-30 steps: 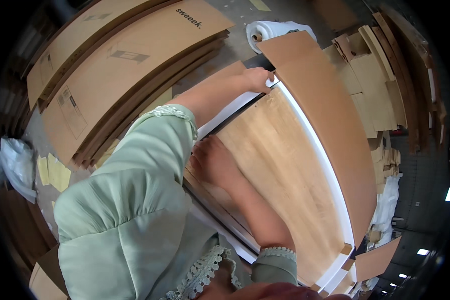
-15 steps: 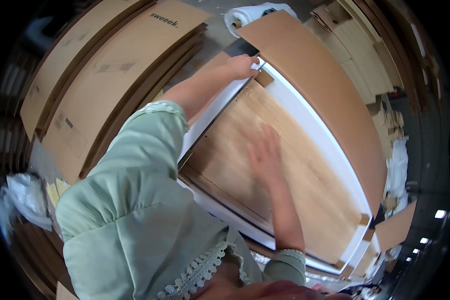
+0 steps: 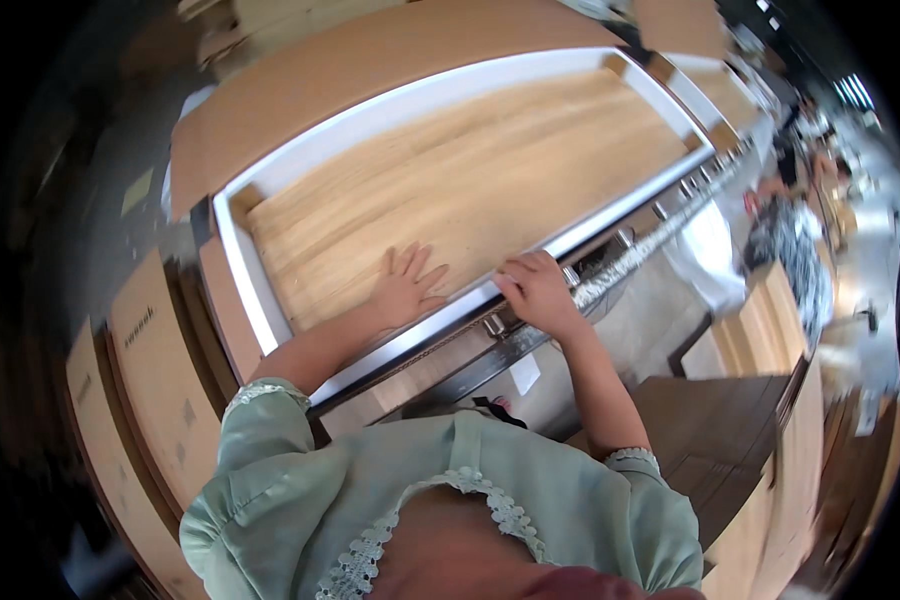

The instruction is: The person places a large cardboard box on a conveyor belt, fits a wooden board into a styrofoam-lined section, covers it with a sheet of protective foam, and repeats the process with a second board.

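A long light wooden board (image 3: 480,180) lies in a white foam frame (image 3: 260,290) on a work surface. My left hand (image 3: 407,285) rests flat on the near end of the board, fingers spread. My right hand (image 3: 536,291) curls over the white near edge of the frame, fingers gripping it. A brown cardboard sheet (image 3: 340,70) lies along the far side of the frame.
Flat cardboard boxes (image 3: 155,390) lie stacked at the left. A metal roller rail (image 3: 650,235) runs under the frame's near edge. A dark wooden panel (image 3: 715,450) sits at the lower right. Another person (image 3: 795,250) stands at the far right.
The view has swung round. My left hand has come off the frame's far corner and now lies flat on the board. My right hand has moved from the board to the white near edge.
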### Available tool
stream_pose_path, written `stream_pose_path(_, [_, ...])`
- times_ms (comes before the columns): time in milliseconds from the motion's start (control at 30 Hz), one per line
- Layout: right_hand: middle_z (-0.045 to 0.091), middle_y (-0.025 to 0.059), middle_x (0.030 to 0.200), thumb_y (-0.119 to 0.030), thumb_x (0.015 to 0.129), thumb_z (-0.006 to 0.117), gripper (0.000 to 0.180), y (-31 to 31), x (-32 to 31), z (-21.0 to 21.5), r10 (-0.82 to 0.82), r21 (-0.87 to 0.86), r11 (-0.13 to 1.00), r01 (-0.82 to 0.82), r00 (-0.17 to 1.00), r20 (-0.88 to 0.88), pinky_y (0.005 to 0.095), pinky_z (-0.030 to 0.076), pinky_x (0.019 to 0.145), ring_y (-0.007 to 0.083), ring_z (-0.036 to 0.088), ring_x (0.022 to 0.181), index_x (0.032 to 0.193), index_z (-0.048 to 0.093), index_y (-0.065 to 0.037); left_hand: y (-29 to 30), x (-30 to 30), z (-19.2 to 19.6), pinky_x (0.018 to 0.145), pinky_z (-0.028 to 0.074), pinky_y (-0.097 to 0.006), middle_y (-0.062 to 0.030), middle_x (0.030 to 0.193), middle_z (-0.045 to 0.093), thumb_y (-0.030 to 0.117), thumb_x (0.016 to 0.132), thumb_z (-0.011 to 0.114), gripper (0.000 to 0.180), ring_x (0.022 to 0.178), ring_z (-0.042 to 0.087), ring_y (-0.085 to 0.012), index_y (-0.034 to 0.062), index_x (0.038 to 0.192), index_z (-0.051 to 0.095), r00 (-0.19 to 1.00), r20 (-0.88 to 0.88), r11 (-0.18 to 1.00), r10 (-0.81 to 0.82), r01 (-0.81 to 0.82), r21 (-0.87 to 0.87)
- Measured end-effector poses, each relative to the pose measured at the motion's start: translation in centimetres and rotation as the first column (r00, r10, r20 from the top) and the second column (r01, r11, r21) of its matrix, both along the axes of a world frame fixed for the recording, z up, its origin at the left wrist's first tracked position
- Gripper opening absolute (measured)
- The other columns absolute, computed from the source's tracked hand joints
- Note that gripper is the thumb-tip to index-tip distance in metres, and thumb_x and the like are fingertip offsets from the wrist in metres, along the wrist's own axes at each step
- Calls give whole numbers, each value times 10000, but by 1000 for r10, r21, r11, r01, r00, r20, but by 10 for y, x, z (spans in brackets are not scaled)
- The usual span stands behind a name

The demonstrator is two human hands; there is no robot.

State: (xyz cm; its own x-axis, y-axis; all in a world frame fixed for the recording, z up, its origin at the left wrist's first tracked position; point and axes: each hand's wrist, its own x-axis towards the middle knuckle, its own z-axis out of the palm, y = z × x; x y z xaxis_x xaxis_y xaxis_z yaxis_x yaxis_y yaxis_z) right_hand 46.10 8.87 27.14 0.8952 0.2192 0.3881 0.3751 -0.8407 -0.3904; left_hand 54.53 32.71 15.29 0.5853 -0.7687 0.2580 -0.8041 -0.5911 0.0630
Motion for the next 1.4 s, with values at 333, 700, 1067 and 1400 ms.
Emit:
stream_pose_path(333, [623,57,740,-281,819,518,285,-34,-35,-24,-30,-128,990,51,986,166,371,380,816,242,547,786,653,635,-81,-37,12,13,1000,111,-635,-89,1401,305,473,765,540,529,1294,259,-314,213,1225,508,994,70,980,-88,74,186])
stream_pose_path(700, [508,183,1150,-161,769,597,296,-307,-93,-108,-384,194,895,401,915,-121,409,404,884,363,473,1032,1039,557,-48,-276,-57,122,821,455,-374,-200,1049,582,368,760,656,562,943,566,-360,7,1165,512,948,-266,952,174,-231,-199])
stream_pose_path(1067, [595,194,1052,-231,751,569,278,-646,-207,-309,-633,-442,537,719,-3,-774,377,462,843,326,564,991,934,645,-37,-341,-22,88,640,445,-379,-109,895,571,410,768,630,506,788,563,-283,68,1117,498,872,370,942,321,-336,-26])
stream_pose_path(1400, [635,158,943,-273,759,548,262,-824,-129,-363,-606,-333,602,726,143,-783,385,478,797,333,593,894,914,668,-98,-353,-5,83,684,443,-456,-175,930,540,416,750,662,580,792,531,-384,8,1109,461,837,363,881,410,-466,78])
